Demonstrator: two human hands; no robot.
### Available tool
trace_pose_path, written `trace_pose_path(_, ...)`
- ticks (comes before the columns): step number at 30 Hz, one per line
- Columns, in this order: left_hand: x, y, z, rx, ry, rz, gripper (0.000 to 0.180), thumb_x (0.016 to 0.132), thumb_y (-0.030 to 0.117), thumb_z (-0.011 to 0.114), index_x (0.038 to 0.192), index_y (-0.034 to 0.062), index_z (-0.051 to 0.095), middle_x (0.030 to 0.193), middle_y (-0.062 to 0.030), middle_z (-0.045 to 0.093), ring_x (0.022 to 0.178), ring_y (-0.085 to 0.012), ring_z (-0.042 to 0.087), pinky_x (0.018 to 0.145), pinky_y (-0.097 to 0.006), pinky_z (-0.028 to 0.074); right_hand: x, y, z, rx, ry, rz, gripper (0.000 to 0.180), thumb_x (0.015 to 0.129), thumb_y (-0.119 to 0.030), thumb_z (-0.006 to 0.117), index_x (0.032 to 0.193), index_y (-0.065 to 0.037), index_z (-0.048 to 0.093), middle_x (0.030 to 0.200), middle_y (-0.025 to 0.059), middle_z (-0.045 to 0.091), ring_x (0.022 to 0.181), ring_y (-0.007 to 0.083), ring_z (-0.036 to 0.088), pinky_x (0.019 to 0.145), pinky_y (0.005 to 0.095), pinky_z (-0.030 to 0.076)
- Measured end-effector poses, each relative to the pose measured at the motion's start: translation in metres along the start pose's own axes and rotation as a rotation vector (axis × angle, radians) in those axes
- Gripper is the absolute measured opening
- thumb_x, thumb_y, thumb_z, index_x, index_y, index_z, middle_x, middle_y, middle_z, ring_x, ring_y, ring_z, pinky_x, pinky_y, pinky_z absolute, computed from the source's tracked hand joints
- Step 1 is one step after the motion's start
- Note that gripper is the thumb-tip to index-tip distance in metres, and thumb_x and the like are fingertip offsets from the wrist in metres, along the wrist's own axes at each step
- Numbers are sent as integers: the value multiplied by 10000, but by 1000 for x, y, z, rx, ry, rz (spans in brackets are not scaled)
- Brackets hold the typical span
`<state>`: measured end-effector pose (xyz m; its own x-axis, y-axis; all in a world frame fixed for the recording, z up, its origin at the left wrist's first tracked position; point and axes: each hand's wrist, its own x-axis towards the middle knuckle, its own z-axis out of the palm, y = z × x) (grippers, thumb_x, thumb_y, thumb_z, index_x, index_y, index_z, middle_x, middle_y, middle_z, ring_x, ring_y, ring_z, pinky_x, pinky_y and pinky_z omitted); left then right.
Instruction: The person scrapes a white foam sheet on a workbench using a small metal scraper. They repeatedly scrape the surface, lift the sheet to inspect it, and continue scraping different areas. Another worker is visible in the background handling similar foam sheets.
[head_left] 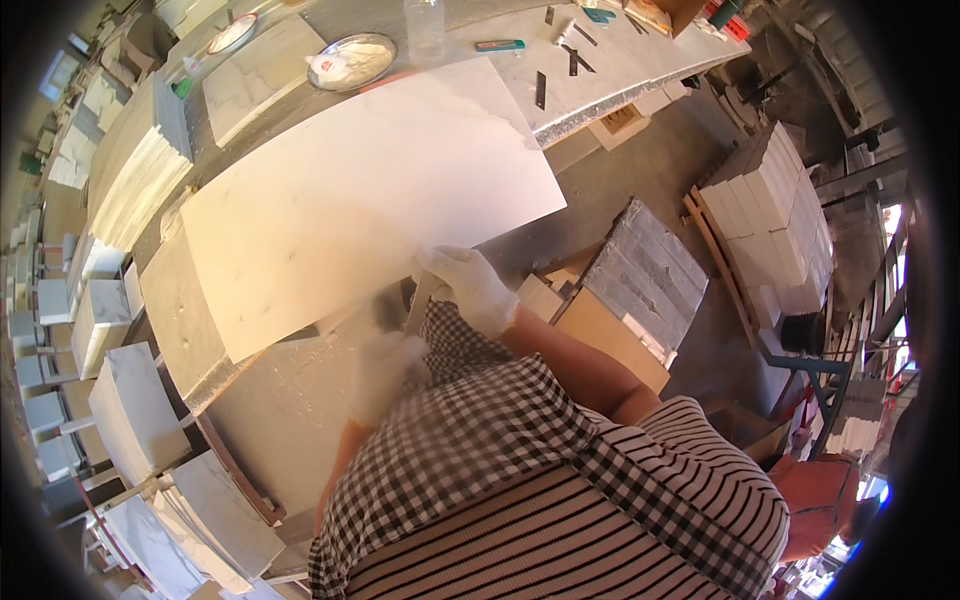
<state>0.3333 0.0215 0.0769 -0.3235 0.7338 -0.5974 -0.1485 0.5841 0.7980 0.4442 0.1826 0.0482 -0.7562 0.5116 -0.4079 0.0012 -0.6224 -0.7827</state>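
Note:
A large white slab (pixel 370 185) with faint veining lies on the work table, its near edge close to my body. My right hand (pixel 472 290), in a white glove, is at the slab's near right edge. Its fingers are closed around a thin grey flat strip (pixel 419 303), whose exact kind I cannot make out. My left hand (pixel 385 375), also white-gloved, is below the slab's near edge, beside the strip's lower end. Motion smears its fingers, so its grip does not show. A black-and-white checked apron (pixel 450 420) covers my front.
Beyond the slab are a bowl (pixel 352 62) of white material, a clear bottle (pixel 425 28), a teal cutter (pixel 500 45) and several dark strips (pixel 541 90). Stacked slabs (pixel 140 165) stand left. A grey-topped stack (pixel 648 265) and palletised white blocks (pixel 770 210) stand right.

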Motion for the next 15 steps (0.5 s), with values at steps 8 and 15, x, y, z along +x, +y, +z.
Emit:
trace_pose_path(8, 21, -1, 11, -32, 73, 174, 247, 890, 174, 629, 819, -56, 688, 642, -110, 649, 595, -167, 602, 584, -270, 452, -17, 20, 3, -142, -203, -6, 254, 996, -218, 572, 1069, 14, 647, 951, 13, 655, 875, 87, 581, 796, 249, 467)
trace_pose_path(15, 55, 5, -13, 825, 357, 474, 265, 928, 227, 591, 1107, 45, 661, 1055, -118, 670, 977, -310, 614, 877, -443, 458, 20, -31, -31, -562, -19, -296, 211, 998, -203, 538, 979, -23, 645, 917, 23, 636, 752, 84, 609, 595, 227, 486)
